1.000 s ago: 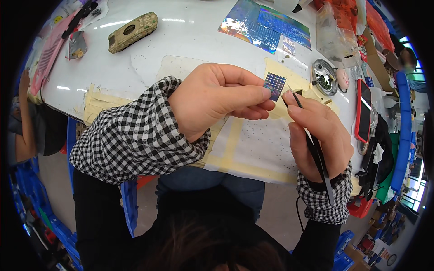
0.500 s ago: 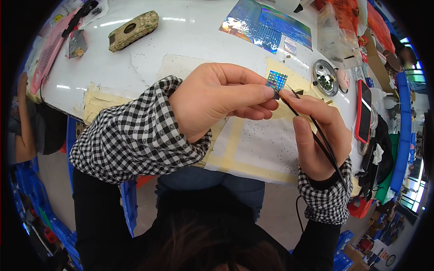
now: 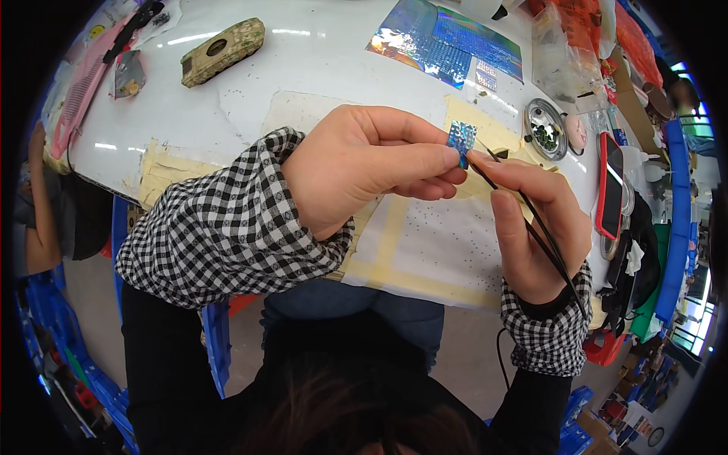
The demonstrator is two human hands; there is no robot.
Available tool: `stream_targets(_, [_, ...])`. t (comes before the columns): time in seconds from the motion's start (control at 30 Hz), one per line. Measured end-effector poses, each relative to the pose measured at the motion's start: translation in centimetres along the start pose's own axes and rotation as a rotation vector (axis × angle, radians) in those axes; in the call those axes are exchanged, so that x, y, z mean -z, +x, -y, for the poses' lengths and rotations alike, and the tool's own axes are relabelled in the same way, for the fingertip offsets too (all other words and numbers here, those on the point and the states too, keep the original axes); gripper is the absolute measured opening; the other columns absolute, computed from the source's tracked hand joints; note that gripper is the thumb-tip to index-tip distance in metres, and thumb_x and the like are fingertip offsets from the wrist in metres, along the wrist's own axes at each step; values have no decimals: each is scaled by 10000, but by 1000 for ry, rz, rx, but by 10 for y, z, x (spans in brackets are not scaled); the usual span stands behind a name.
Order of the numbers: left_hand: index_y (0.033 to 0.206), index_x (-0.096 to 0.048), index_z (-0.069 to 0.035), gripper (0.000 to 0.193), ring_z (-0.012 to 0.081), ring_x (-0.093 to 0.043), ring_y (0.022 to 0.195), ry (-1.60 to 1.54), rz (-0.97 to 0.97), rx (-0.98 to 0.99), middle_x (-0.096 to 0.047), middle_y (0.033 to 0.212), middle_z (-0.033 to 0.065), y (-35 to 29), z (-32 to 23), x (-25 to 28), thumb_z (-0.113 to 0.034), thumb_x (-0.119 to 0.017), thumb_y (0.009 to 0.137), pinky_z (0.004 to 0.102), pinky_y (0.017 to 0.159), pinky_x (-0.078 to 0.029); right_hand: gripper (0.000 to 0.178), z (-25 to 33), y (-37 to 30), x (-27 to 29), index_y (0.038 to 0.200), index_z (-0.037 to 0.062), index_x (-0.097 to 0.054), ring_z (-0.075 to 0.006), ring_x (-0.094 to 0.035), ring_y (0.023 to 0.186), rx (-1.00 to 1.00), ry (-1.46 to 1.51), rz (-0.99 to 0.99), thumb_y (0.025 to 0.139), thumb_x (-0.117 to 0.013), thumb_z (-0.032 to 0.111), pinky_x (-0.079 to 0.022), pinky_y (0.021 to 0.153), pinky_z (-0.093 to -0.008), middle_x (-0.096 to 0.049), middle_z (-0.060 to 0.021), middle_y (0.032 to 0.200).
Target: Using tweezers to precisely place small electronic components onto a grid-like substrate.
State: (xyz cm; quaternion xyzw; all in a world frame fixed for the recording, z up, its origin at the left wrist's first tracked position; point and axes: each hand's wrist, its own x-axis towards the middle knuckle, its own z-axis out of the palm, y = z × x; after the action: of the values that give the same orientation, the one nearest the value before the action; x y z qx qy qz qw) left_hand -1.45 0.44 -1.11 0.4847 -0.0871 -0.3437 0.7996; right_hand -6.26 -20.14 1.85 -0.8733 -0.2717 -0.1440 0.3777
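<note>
Between the thumb and fingers of my left hand (image 3: 379,158) is a small piece of shiny holographic sticker sheet (image 3: 461,135), blue and silver with a dotted pattern. My right hand (image 3: 540,227) is closed round black tweezers (image 3: 540,236), whose tips reach the lower right edge of the sheet. Whether the tips pinch anything is too small to tell. Below both hands, a white paper (image 3: 425,246) dotted with tiny dark specks is held down with yellowish tape on the table.
A round metal dish (image 3: 546,130) holding dark green bits stands at the right, beside a red-edged phone (image 3: 610,186). Larger holographic sheets (image 3: 417,45) lie at the back. A camouflage-patterned case (image 3: 224,51) and a pink comb-like tool (image 3: 85,91) lie at the far left.
The small holographic sheet has tilted slightly, so its shine looks bluer. My right hand and the tweezers have shifted a little; my left hand stays almost in place.
</note>
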Motion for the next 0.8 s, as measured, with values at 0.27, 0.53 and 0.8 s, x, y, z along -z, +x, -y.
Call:
stream_targets(0.27, [1037,-625,13,202,166,-666,840,-10,2,17,-680,937,121,0,-2,-2,-135,-601,901,253,769,-537,182,-1,-2,-1,1028,7,-623,-162,-659,801,-70,113,-44,850,-634,42,-507,712,-254,-679,-106,948])
stream_targets(0.53, [1046,-621,10,210,169,-666,847,-13,15,22,-679,941,121,0,-2,-2,-139,-602,900,257,774,-537,181,-1,-2,0,1028,7,-628,-146,-657,789,-96,142,-44,850,-633,46,-503,703,-244,-683,-100,935])
stream_targets(0.8, [1052,-619,8,216,172,-666,855,-19,19,20,-678,949,122,0,-3,-1,-146,-600,901,258,780,-536,172,1,-2,0,1020,5,-628,-124,-648,773,-123,181,-52,851,-628,38,-497,694,-233,-685,-99,935])
